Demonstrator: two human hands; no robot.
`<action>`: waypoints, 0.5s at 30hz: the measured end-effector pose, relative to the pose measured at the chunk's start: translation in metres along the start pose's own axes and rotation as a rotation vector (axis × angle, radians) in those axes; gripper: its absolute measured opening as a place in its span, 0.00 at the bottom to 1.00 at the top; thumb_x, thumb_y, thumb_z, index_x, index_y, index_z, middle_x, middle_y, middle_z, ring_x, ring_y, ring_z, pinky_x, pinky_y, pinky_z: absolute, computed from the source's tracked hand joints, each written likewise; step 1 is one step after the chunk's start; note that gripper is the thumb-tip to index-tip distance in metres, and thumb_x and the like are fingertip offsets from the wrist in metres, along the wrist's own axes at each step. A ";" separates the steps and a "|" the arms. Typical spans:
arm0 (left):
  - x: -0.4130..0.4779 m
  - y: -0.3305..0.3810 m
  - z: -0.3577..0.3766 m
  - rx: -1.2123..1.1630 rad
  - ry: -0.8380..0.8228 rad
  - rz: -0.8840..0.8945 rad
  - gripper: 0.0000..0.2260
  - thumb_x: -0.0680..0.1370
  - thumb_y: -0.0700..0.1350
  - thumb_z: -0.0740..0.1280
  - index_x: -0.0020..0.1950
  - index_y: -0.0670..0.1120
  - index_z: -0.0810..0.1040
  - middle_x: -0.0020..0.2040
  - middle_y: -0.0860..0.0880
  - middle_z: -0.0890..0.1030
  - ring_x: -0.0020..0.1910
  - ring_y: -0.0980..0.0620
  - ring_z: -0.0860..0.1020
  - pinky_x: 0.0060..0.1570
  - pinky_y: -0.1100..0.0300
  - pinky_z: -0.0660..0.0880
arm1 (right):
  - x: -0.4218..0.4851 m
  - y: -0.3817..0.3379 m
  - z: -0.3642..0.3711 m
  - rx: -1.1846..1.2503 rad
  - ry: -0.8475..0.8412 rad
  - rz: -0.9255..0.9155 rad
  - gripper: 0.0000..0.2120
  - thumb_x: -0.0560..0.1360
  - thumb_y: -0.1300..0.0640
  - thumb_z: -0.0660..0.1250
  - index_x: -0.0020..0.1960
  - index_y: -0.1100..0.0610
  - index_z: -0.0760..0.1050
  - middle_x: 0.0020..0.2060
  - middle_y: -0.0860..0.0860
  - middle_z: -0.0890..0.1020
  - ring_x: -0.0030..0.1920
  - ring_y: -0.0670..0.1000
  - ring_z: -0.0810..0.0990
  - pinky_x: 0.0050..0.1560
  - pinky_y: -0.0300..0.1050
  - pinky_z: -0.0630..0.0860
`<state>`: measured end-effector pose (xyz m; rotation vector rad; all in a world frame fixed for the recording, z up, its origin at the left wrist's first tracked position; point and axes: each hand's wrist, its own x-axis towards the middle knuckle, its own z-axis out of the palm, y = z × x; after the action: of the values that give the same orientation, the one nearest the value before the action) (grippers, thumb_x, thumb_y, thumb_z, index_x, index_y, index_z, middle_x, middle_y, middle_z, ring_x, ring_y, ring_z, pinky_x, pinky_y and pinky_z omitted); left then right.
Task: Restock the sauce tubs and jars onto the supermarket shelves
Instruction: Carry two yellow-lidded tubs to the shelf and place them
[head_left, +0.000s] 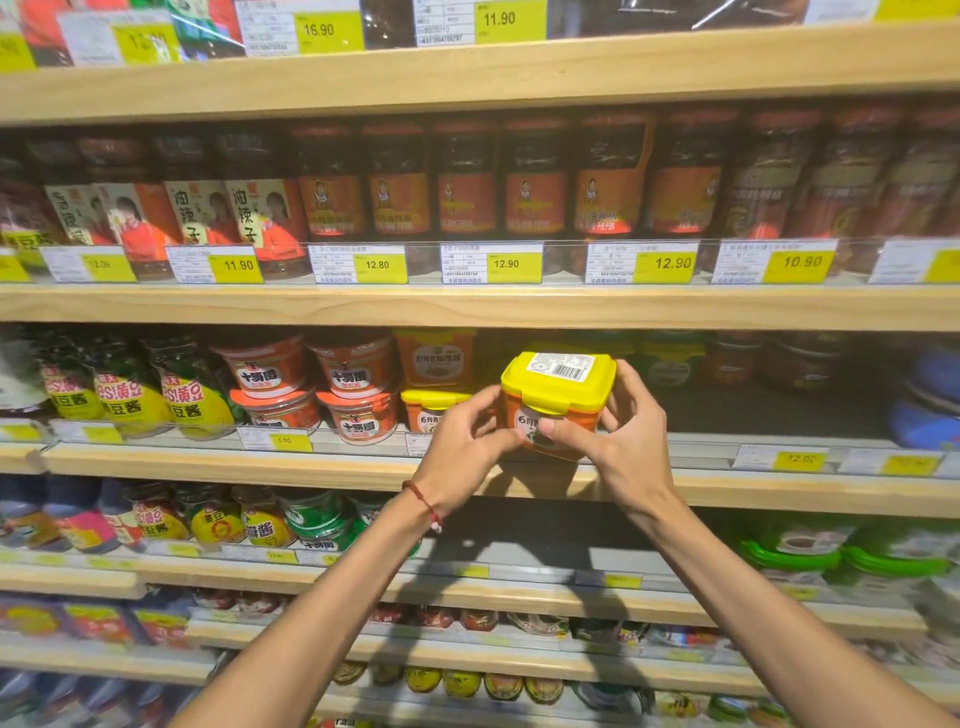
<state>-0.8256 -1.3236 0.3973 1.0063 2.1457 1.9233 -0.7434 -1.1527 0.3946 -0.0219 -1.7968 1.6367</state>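
An orange sauce tub with a yellow lid (558, 387) is held in front of the middle wooden shelf (322, 467), just above its front edge. My left hand (462, 449) grips its left side and my right hand (621, 439) grips its right side and front label. Two matching yellow-lidded tubs (434, 402) stand stacked on the shelf just to the left of the held one. Behind the held tub the shelf is dark, and I cannot tell what stands there.
Round red-lidded tubs (311, 387) and yellow bean sauce pouches (130, 395) fill the left of the same shelf. Red-labelled jars (467, 182) line the shelf above. Green-lidded tubs (795, 551) sit lower right. Blue containers (930, 400) stand at far right.
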 end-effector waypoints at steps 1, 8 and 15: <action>-0.001 0.003 0.002 0.009 -0.025 0.014 0.18 0.77 0.34 0.70 0.67 0.42 0.77 0.60 0.48 0.84 0.61 0.51 0.82 0.59 0.60 0.78 | 0.002 0.000 0.001 0.010 -0.016 0.003 0.34 0.61 0.61 0.83 0.64 0.62 0.74 0.56 0.52 0.85 0.58 0.50 0.84 0.56 0.41 0.81; -0.002 0.004 0.008 0.030 0.106 0.077 0.24 0.78 0.34 0.71 0.74 0.41 0.72 0.66 0.47 0.81 0.66 0.55 0.78 0.69 0.55 0.74 | 0.007 0.004 0.003 -0.035 -0.156 0.033 0.28 0.70 0.64 0.79 0.67 0.59 0.72 0.58 0.50 0.85 0.60 0.48 0.84 0.60 0.41 0.80; 0.007 0.009 0.010 0.096 0.221 0.125 0.17 0.80 0.37 0.70 0.68 0.41 0.78 0.55 0.52 0.85 0.54 0.65 0.81 0.56 0.68 0.77 | 0.020 0.000 0.017 -0.053 -0.017 -0.002 0.12 0.73 0.61 0.78 0.54 0.59 0.81 0.46 0.50 0.88 0.48 0.44 0.84 0.51 0.37 0.79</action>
<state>-0.8229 -1.3112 0.4060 1.0088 2.3658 2.0961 -0.7672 -1.1585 0.4043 -0.0302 -1.8516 1.5924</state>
